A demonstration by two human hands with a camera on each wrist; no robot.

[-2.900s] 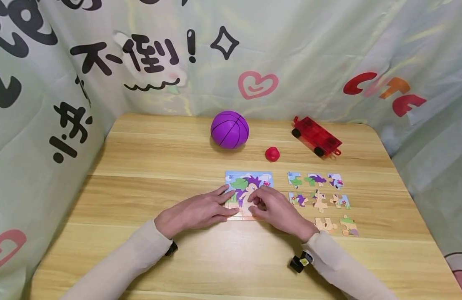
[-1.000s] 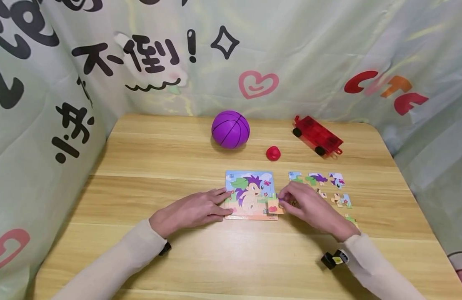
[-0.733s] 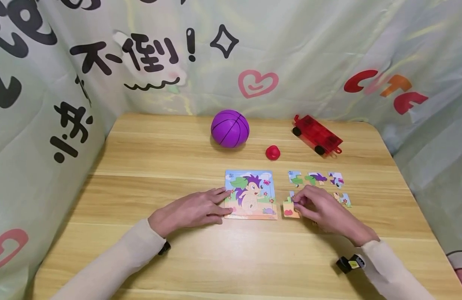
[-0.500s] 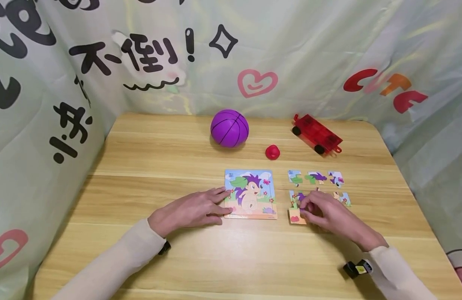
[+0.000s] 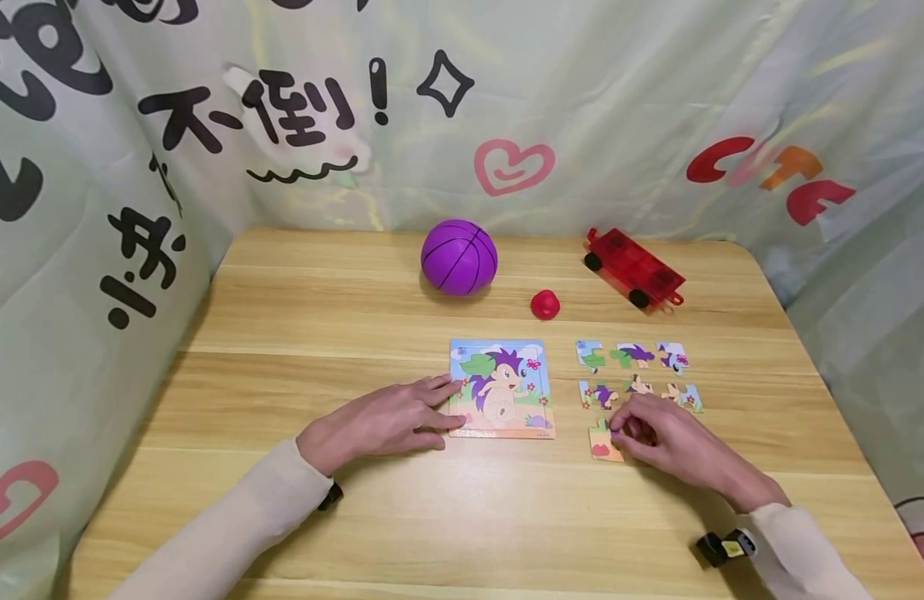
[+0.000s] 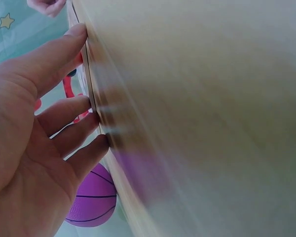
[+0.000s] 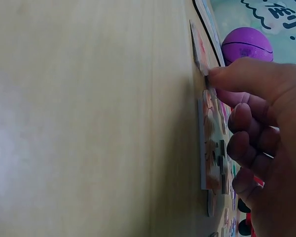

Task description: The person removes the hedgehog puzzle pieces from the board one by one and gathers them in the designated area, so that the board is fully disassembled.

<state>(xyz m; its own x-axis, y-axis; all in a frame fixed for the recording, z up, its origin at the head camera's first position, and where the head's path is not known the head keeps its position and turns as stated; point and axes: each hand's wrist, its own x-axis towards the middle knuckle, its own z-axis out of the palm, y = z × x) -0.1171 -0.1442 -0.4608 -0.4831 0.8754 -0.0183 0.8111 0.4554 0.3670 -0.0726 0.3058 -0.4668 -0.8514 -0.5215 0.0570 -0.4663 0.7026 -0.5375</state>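
Note:
A square puzzle board [image 5: 499, 387] printed with a purple-haired hedgehog lies mid-table. My left hand [image 5: 382, 423] rests at its left edge, fingers straight and spread, fingertips on the rim; the left wrist view has these fingers [image 6: 71, 131] along the edge. Right of the board, my right hand [image 5: 671, 437] pinches a puzzle piece [image 5: 601, 450] with a pink heart-like shape between thumb and forefinger. In the right wrist view this piece [image 7: 200, 49] tilts close over the table, beside a flat-lying piece [image 7: 211, 148]. The right hand hides the pieces beneath it in the head view.
Several loose puzzle pieces [image 5: 634, 356] lie in rows right of the board. Behind stand a purple ball [image 5: 459, 257], a small red knob-like object [image 5: 546, 305] and a red toy wagon [image 5: 636, 268]. A printed curtain [image 5: 619, 108] hangs behind the wooden table [image 5: 319, 308].
My right hand has moved right, off the board, bringing the pinched puzzle piece to the lower left of the loose pieces. My left hand has shifted slightly left and stays at the board's edge.

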